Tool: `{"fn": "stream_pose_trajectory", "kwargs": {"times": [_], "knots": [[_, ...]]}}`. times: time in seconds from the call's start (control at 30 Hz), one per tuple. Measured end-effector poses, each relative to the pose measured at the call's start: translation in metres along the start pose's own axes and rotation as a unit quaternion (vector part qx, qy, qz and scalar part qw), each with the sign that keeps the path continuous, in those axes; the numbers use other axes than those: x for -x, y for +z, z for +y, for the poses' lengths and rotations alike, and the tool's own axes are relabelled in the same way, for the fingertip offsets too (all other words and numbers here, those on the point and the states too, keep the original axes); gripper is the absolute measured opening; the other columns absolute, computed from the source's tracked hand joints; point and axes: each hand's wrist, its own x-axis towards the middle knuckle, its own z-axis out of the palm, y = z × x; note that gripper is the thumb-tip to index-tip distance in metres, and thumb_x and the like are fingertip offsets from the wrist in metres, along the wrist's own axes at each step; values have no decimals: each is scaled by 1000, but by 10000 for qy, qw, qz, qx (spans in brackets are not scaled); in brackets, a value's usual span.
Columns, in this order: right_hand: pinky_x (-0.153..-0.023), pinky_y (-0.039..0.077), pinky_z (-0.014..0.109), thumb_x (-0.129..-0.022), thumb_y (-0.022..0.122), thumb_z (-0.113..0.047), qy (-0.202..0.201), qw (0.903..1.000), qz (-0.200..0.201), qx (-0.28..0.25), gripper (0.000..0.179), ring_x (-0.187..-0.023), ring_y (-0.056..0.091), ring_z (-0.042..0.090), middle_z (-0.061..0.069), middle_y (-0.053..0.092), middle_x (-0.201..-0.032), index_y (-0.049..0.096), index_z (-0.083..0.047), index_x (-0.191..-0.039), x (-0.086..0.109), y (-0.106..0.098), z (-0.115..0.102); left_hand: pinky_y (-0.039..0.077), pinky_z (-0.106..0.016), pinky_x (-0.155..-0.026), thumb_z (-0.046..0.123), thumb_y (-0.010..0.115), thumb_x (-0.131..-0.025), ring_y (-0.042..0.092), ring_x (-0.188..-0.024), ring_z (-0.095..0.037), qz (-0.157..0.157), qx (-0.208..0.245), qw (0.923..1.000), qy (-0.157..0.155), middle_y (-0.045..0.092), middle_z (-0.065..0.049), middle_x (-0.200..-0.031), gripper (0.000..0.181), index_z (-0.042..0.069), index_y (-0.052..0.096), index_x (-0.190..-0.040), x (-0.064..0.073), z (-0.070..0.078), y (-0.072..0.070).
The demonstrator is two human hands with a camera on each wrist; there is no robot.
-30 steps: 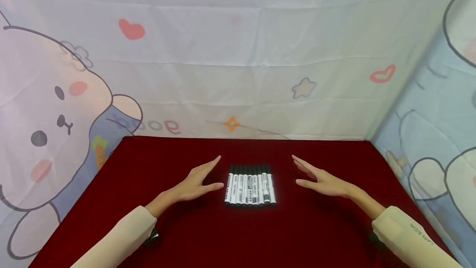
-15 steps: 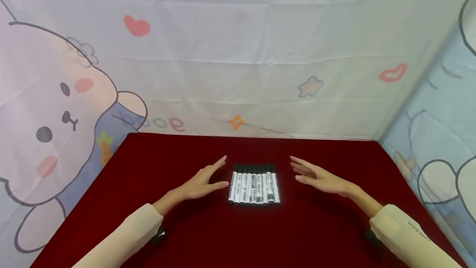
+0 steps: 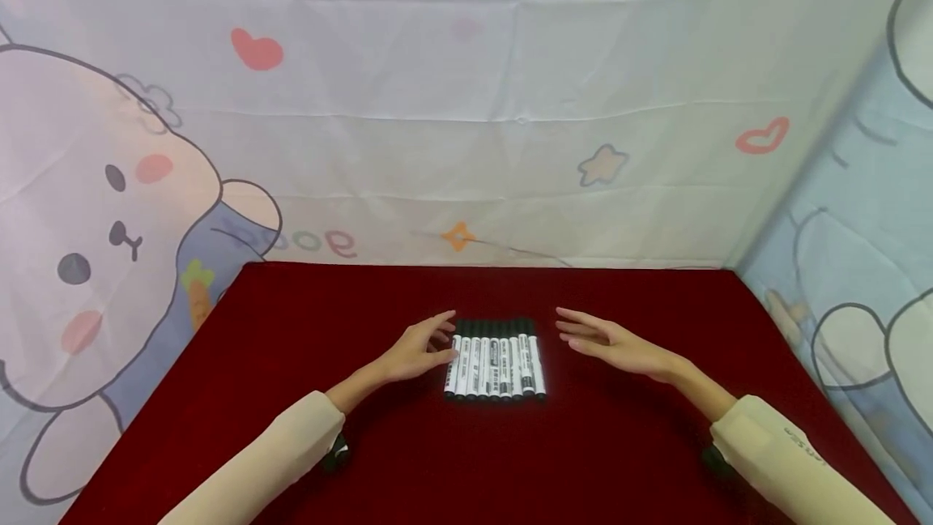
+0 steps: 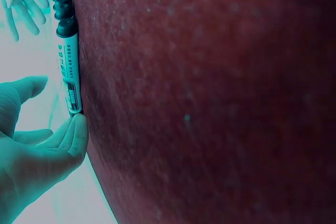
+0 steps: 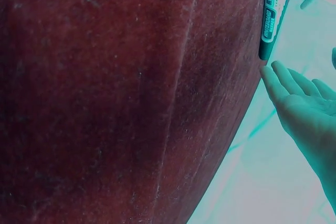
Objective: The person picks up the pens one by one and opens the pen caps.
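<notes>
A row of several whiteboard markers (image 3: 496, 367), white with black caps, lies side by side on the dark red cloth, caps toward the back. At the row's left end is my left hand (image 3: 411, 353); its thumb tip overlaps the outermost marker, but I cannot tell whether it touches. In the left wrist view the fingers of the left hand (image 4: 47, 156) are gently bent beside the end marker (image 4: 69, 66). To the right of the row, my right hand (image 3: 627, 347) hovers apart with extended fingers, holding nothing. The right wrist view shows its fingers (image 5: 286, 80) near a marker's end (image 5: 270, 17).
The red cloth (image 3: 466, 460) covers the table around the markers. Behind it hangs a pale curtain (image 3: 437, 144) with cartoon prints, and another printed curtain (image 3: 860, 209) closes the right side. Small dark objects (image 3: 335, 454) sit under both sleeves.
My left hand has moved right, up to the row's left end, its fingers bending a little more. The right hand has moved slightly left toward the row. The markers stay in place.
</notes>
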Motion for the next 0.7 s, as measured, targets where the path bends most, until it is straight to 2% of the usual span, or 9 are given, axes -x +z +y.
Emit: {"fn": "stream_pose_trajectory", "kwargs": {"times": [0.2, 0.3, 0.43, 0.57, 0.7], "knots": [[-115, 45, 32, -109, 50, -23, -26, 9999, -98, -103, 65, -148, 38, 45, 27, 32, -163, 19, -6, -163, 0, 1, 2, 59, -42, -88, 9, 73, -92, 64, -112, -40, 24, -125, 9998, -164, 53, -31, -137, 71, -10, 37, -150, -3, 0, 6], [-112, 46, 26, -109, 49, -22, -53, 9999, -118, -95, 64, -147, 40, 45, 28, 33, -162, 19, -4, -163, 1, 0, 1, 59, -42, -88, 8, 76, -89, 66, -110, -39, 76, -208, 9994, -264, 53, -31, -135, 73, -12, 38, -149, -5, 2, 8], [-113, 47, 30, -110, 48, -19, -182, 9995, -187, -156, 62, -145, 39, 48, 31, 31, -161, 18, 0, -162, 0, -2, -2, 60, -40, -84, 7, 79, -86, 69, -101, -35, 147, -307, 9979, -548, 59, -30, -128, 74, -14, 41, -146, -7, 6, 7], [-114, 45, 37, -110, 46, -16, -256, 9989, -260, -278, 61, -144, 40, 50, 33, 30, -161, 18, 1, -161, 0, -1, -4, 60, -31, -70, 5, 80, -84, 71, -85, -27, 42, -239, 9958, -883, 62, -30, -122, 74, -16, 41, -145, -7, 10, 6], [-115, 44, 41, -110, 46, -16, -247, 9988, -257, -335, 60, -144, 41, 50, 34, 30, -161, 19, 0, -161, 1, 2, -4, 59, -28, -62, 2, 80, -81, 69, -74, -21, -34, -321, 9945, -996, 64, -29, -116, 74, -17, 44, -142, -6, 9, 8]]}}
